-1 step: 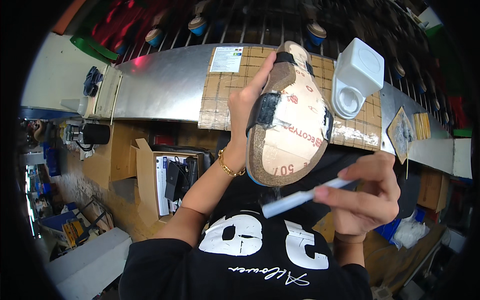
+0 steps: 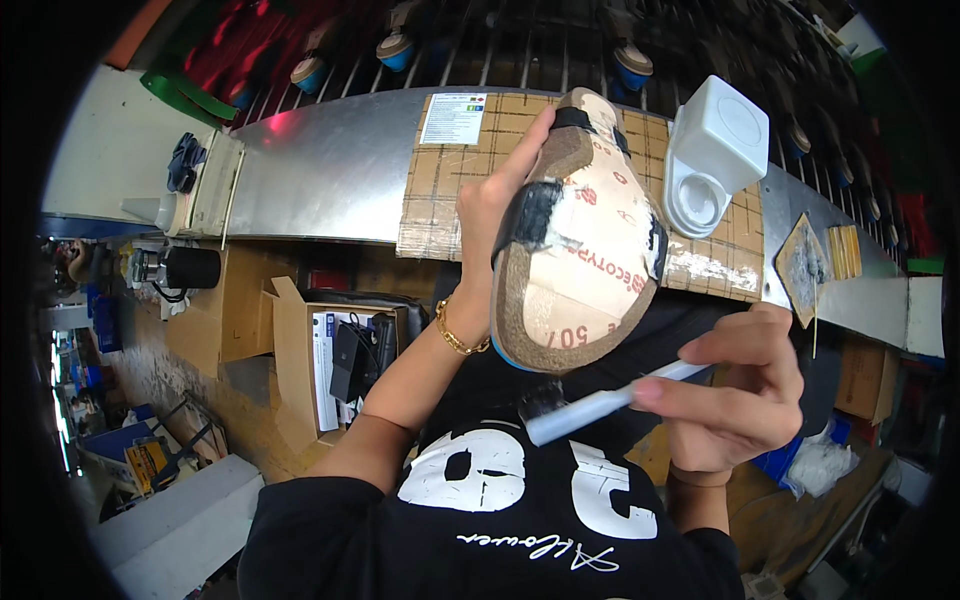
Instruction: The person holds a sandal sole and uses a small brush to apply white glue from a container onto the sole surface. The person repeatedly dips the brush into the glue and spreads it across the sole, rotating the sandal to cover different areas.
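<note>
Sandal last (image 2: 580, 235): sole-up (underside exposed for brushing), clamped by left hand (image 2: 490, 225); beneath its heel, brush (image 2: 600, 403) pinched by right hand (image 2: 735, 395).

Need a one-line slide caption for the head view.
Left hand holds an upturned sandal; right hand holds a brush below it.

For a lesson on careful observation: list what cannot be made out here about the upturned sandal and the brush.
Head view only:
- The tan cork-edged sandal: its upper side faces away, hidden by its own sole.
- Left hand: its fingers are behind the sandal.
- White-handled brush in the right hand: bristles blurred, any glue on them unclear.
- White plastic tub: contents hidden by its walls.
</note>
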The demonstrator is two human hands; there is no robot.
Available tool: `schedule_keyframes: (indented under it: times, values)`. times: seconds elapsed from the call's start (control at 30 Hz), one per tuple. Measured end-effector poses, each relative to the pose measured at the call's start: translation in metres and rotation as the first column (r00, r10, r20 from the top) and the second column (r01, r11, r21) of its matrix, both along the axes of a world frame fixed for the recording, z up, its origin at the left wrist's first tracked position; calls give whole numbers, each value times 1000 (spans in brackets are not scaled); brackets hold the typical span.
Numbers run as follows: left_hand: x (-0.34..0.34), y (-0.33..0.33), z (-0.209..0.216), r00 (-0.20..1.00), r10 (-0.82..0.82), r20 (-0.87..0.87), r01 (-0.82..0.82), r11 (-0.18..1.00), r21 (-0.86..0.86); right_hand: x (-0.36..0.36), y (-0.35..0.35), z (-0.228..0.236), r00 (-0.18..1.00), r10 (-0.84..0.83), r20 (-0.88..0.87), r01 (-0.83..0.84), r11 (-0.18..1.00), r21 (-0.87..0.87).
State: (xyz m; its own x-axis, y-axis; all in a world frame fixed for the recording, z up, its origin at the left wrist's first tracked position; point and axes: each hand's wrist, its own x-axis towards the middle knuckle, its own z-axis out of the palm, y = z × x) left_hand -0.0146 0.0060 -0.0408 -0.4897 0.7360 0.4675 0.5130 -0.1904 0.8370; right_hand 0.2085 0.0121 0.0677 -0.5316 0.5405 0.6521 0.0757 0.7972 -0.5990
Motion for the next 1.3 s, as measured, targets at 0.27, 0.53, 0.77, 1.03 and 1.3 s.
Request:
schedule_keyframes:
  times: [0.27,0.53,0.77,1.03,1.3]
  values:
    - [3,-1,0,940,-279,198,272,960,60,4,12,-11,999,20,-49,-25,992,-121]
    - [8,-2,7,825,-340,452,387,922,-12,6,24,-19,997,7,-83,-18,990,-140]
    - [13,-8,18,790,-346,506,438,896,-71,9,27,-22,991,-37,-131,3,968,-252]
    - [14,-12,24,712,-384,588,504,863,-47,16,32,-25,995,13,-97,-44,943,-329]
    - [-30,-31,-30,843,-519,143,534,837,-114,56,76,-54,961,-235,-146,155,894,-420]
